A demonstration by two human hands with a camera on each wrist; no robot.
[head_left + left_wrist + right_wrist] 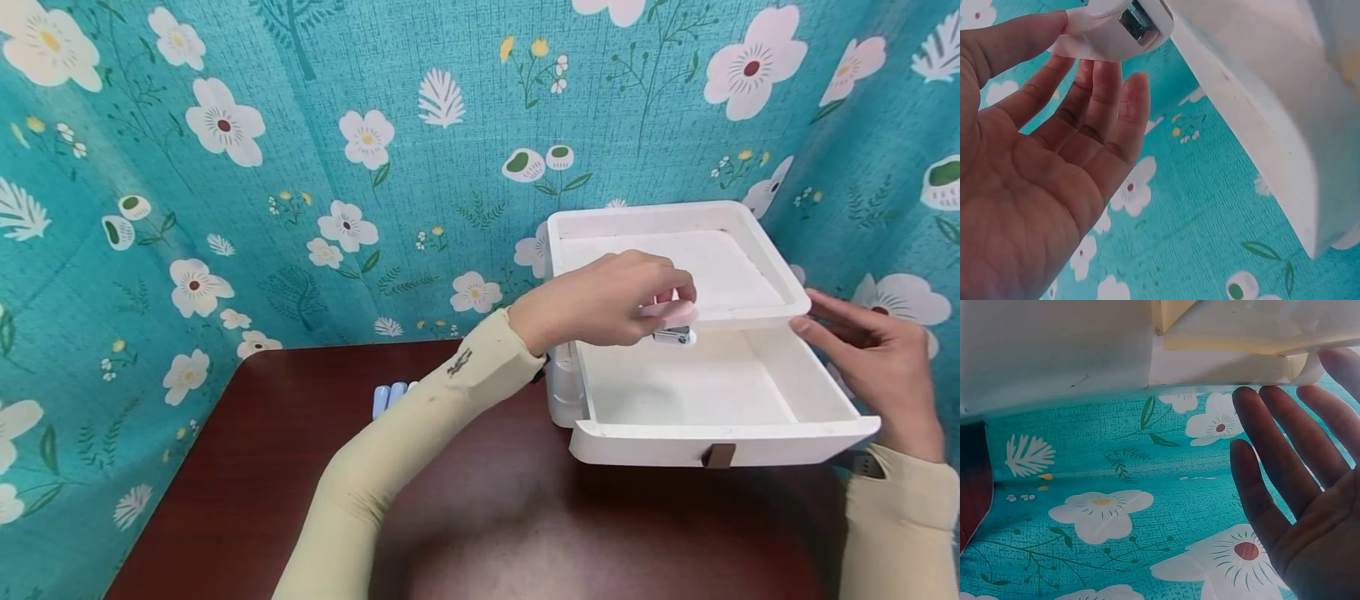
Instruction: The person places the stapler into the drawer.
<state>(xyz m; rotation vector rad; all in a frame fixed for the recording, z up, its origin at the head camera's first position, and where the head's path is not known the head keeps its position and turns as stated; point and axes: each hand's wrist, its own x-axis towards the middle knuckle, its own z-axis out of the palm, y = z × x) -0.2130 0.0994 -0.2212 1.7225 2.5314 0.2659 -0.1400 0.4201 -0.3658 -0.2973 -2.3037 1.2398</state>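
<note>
My left hand (615,292) pinches a small pink-and-white stapler (678,315) between thumb and fingers, its metal part showing underneath. It hovers over the pulled-out drawer (645,442) of a white drawer unit (637,218), near the front edge of the unit's top. In the left wrist view, the thumb presses one side of the stapler (1094,45) and the fingertips support the other. At the unit's front right corner, my right hand (888,358) touches with thumb and extended fingers. The right wrist view shows those straight fingers (1282,453) along the unit's lower edge.
A dark reddish-brown table (300,467) carries the unit. Several light-blue rounded sticks (381,402) lie on its left, partly hidden behind my left sleeve. A teal flowered curtain (420,183) hangs behind and at both sides. The drawer has a brown pull tab (718,456).
</note>
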